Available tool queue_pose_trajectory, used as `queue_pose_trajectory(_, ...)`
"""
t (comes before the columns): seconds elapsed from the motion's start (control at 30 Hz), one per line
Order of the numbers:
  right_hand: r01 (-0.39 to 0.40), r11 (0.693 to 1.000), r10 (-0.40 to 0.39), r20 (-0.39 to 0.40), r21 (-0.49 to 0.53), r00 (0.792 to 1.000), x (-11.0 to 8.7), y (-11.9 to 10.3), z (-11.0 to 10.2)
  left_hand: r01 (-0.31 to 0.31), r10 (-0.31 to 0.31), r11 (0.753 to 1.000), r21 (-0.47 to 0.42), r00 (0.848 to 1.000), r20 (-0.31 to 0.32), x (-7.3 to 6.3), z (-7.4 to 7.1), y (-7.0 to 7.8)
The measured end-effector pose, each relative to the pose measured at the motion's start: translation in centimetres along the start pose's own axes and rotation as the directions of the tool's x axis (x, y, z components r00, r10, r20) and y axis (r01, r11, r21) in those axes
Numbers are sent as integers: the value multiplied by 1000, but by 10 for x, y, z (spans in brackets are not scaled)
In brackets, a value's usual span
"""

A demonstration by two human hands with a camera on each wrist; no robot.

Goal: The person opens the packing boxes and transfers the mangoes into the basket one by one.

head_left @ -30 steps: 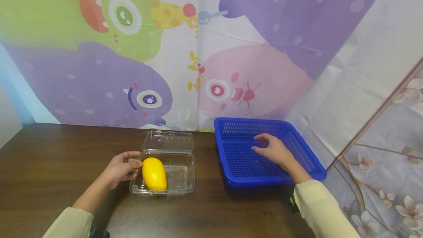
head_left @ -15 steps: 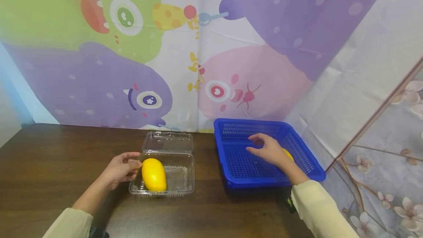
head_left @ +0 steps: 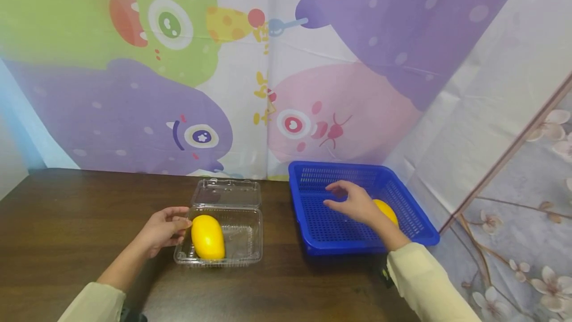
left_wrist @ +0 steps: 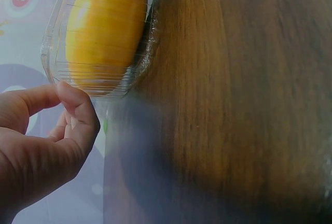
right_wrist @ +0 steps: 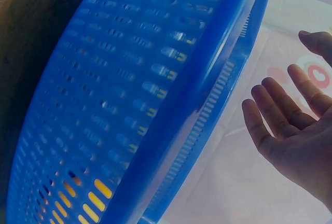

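Note:
A clear plastic clamshell container (head_left: 245, 238) lies with its lid folded back in the head view. Inside its left half rests a yellow mango (head_left: 208, 237). My left hand (head_left: 163, 230) pinches the container's left rim between thumb and fingers; the left wrist view shows the thumb (left_wrist: 75, 99) right at the edge beside the mango. Over the blue plastic basket (head_left: 339, 247) hovers my right hand (head_left: 353, 203), fingers spread and relaxed, holding nothing. A second mango (head_left: 387, 211) sits at the basket's right side, partly hidden by the right wrist.
Both containers stand on a dark wooden table (head_left: 89, 222). A cartoon-printed cloth (head_left: 250, 148) hangs right behind them. On the right, close to the basket, is a floral-patterned panel (head_left: 514, 232). The basket's slotted wall (right_wrist: 119, 73) stands below the right hand.
My right hand has moved left over the basket, away from the mango there, which now shows more from behind the wrist. My left hand keeps its grip on the container's rim.

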State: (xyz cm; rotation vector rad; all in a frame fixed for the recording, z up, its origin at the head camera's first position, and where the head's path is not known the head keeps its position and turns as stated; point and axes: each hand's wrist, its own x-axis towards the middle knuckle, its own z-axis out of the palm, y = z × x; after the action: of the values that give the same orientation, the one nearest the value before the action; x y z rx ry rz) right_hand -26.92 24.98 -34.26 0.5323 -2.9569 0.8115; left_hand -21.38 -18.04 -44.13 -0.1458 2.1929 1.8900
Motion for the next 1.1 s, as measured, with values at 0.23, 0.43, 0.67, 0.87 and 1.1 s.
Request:
queue_pose_trajectory(0.23, 3, 1000, -3, 18, 14, 1000, 1, -9, 3, 2, -2, 1000, 2, 1000, 3, 0, 0, -1)
queue_pose_trajectory(0.43, -2, 1000, 1, 33, 20, 999, -1, -15, 4, 1, -1, 1000, 4, 1000, 2, 1, 0, -1)
queue_pose_trajectory(0.67, 24, 999, -26, 43, 37, 999, 0, -22, 5, 4, -4, 1000, 0, 1000, 1, 2, 0, -2)
queue_pose_trajectory(0.87, 40, 998, -42, 32, 56, 999, 1, -26, 7, 7, -7, 1000, 7, 1000, -3, 2, 0, -3)
queue_pose_trajectory(1.1, 43, 997, -46, 49, 61, 998, 3, -30, 13, 13, -13, 1000, 10, 1000, -9, 1, 0, -1)
